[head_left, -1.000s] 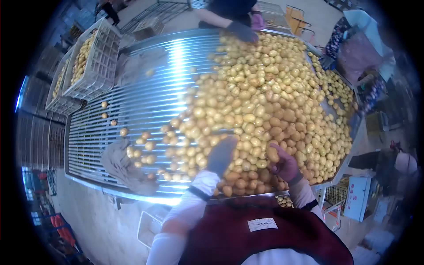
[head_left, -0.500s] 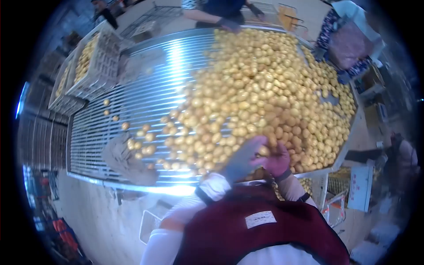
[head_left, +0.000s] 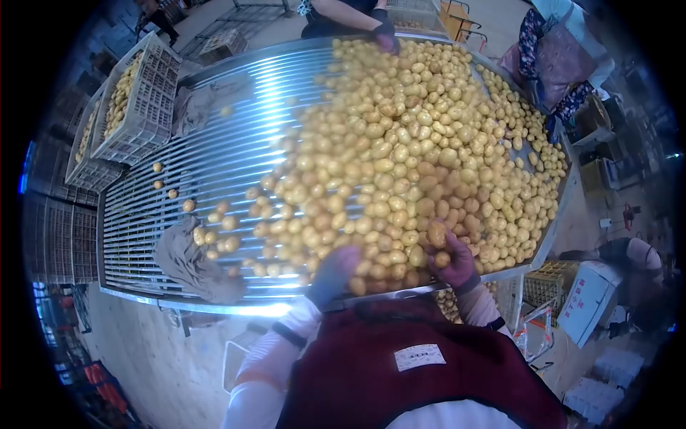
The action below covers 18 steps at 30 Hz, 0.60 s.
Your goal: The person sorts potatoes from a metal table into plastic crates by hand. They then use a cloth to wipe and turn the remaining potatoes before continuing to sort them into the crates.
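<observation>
cupping a piece [head_left: 443, 259] in part-curled fingers, the right hand [head_left: 459, 266] is at the near edge of the produce heap [head_left: 400, 157]. left hand [head_left: 336, 272] blurred, to its left; can't tell how open or if holding anything. heap covers right side of slatted table [head_left: 221, 154], crate [head_left: 146, 96] far left.

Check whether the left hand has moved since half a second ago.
Yes. The left hand has moved leftward, nearer the grey cloth on the table, leaving a wider gap to the right hand.
</observation>
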Motion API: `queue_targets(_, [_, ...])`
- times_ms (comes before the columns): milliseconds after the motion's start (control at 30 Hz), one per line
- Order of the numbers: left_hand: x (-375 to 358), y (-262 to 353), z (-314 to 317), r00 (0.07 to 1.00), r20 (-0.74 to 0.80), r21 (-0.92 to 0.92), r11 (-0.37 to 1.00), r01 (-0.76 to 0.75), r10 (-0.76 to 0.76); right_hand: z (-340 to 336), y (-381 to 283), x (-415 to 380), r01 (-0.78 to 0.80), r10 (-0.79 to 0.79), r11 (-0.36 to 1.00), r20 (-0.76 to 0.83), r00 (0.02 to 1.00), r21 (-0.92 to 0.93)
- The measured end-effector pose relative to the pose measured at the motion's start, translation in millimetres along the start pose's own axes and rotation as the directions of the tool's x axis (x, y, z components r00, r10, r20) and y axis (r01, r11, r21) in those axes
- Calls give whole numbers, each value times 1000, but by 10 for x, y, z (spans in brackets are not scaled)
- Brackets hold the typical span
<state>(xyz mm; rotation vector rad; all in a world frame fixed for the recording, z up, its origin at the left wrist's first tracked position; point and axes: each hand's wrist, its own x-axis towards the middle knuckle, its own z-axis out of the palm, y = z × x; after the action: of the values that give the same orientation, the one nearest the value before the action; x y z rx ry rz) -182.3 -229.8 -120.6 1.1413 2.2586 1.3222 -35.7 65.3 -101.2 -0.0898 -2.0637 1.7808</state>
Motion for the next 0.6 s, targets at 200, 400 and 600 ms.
queue_targets(200, [346,-239,28,992,12,114,985,-126,126,249,145,50,-463,490,790,40,871,403])
queue_targets(400, [942,68,429,980,193,565,812,-146,42,290,-91,256,-415,419,751,117,901,514])
queue_targets(600, [1322,205,242,937,271,306,943,130,-218,250,-3,186,-255,299,901,-78,951,352])
